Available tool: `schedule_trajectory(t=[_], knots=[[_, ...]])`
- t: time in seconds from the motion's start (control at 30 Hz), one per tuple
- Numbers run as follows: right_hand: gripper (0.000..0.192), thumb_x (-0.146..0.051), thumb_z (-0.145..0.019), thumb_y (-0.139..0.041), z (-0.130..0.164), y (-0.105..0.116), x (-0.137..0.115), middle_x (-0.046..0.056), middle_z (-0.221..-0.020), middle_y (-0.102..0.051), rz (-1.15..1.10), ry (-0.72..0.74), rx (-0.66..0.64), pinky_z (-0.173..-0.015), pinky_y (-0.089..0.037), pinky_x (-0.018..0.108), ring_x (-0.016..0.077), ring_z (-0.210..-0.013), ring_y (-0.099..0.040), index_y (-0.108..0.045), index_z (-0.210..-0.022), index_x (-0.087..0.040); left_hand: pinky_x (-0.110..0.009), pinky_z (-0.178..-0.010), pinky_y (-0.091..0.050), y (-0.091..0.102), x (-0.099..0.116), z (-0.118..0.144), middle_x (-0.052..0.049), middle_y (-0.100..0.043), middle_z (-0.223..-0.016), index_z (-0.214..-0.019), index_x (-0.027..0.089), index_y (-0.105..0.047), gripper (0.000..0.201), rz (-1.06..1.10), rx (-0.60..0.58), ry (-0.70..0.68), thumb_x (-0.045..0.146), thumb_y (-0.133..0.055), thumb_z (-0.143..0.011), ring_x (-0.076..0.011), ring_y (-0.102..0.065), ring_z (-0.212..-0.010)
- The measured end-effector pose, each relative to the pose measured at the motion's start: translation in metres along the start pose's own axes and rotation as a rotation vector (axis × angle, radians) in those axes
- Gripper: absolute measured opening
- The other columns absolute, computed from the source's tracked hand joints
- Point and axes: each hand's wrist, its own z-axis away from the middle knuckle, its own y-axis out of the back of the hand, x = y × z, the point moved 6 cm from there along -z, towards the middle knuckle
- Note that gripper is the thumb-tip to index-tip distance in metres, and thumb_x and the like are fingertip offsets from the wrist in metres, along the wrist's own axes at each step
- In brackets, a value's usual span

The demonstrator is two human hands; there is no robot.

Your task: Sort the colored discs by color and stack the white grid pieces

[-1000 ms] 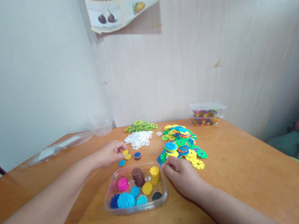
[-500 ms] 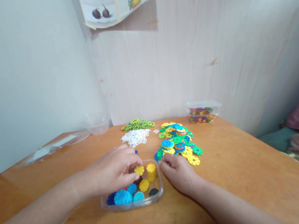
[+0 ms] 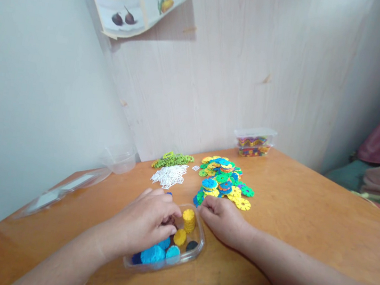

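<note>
Tray of sorted discs sits on table before the person. Left hand over it, fingertips curled into the discs; grip unclear. Right hand fisted beside its rim, near disc pile.

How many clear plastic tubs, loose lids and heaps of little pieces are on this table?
Clear tubs: 3 (disc tray, empty tub, lidded box)
Loose lids: 1 (flat lid)
Heaps of pieces: 3 (green heap, white heap, mixed-colour disc heap)
Total: 7
</note>
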Motion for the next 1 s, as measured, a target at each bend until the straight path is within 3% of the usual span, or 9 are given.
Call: schedule_trajectory(t=[0.13, 0.23, 0.4, 0.57, 0.73, 1.0], knots=[[0.018, -0.026, -0.082, -0.048, 0.000, -0.002, 0.002, -0.002, -0.064, -0.058, 0.013, -0.001, -0.010, -0.055, -0.029, 0.023, 0.0119, -0.061, -0.049, -0.053, -0.067, -0.019, -0.033, -0.078, -0.040, 0.016, -0.029, -0.001, -0.003, -0.067, -0.087, -0.093, 0.026, -0.070, 0.019, 0.056, 0.128, 0.111, 0.032, -0.057, -0.081, -0.0205, -0.057, -0.088], [0.018, -0.026, -0.082, -0.047, 0.000, -0.001, 0.002, -0.002, -0.063, -0.057, 0.019, -0.006, -0.016, -0.054, -0.029, 0.023, 0.0120, -0.061, -0.049, -0.052, -0.067, -0.019, -0.031, -0.077, -0.042, 0.019, -0.060, -0.003, -0.003, -0.069, -0.091, -0.094, 0.023, -0.071, 0.023, 0.095, 0.146, 0.216, 0.031, -0.054, -0.081, -0.0197, -0.059, -0.088], [0.017, -0.024, -0.082, -0.047, 0.001, 0.000, 0.001, -0.002, -0.063, -0.057, 0.010, -0.006, -0.022, -0.055, -0.029, 0.023, 0.0120, -0.061, -0.049, -0.053, -0.067, -0.019, -0.027, -0.071, -0.044, -0.012, -0.110, -0.010, -0.003, -0.069, -0.089, -0.092, 0.020, -0.070, 0.023, 0.207, 0.054, 0.266, 0.032, -0.057, -0.078, -0.0182, -0.061, -0.081], [0.016, -0.024, -0.082, -0.047, 0.001, -0.001, 0.002, -0.002, -0.062, -0.056, -0.005, -0.008, -0.020, -0.052, -0.027, 0.023, 0.0120, -0.059, -0.048, -0.052, -0.067, -0.019, -0.028, -0.071, -0.045, -0.043, -0.148, -0.017, -0.005, -0.069, -0.086, -0.088, 0.019, -0.070, 0.026, 0.272, 0.067, 0.293, 0.038, -0.063, -0.072, -0.0201, -0.062, -0.081], [0.017, -0.024, -0.082, -0.046, 0.001, -0.001, 0.000, -0.002, -0.063, -0.057, -0.001, -0.013, -0.022, -0.053, -0.028, 0.023, 0.0121, -0.059, -0.049, -0.053, -0.067, -0.019, -0.028, -0.069, -0.046, -0.056, -0.165, -0.022, -0.004, -0.069, -0.081, -0.083, 0.019, -0.070, 0.028, 0.286, 0.070, 0.311, 0.042, -0.065, -0.068, -0.0198, -0.062, -0.078], [0.018, -0.025, -0.083, -0.047, 0.001, -0.001, 0.001, -0.002, -0.064, -0.058, 0.007, -0.005, -0.018, -0.055, -0.030, 0.023, 0.0122, -0.061, -0.049, -0.054, -0.067, -0.019, -0.027, -0.063, -0.045, -0.063, -0.168, -0.023, -0.006, -0.070, -0.078, -0.081, 0.015, -0.069, 0.027, 0.228, 0.039, 0.335, 0.037, -0.057, -0.072, -0.0190, -0.063, -0.071]])
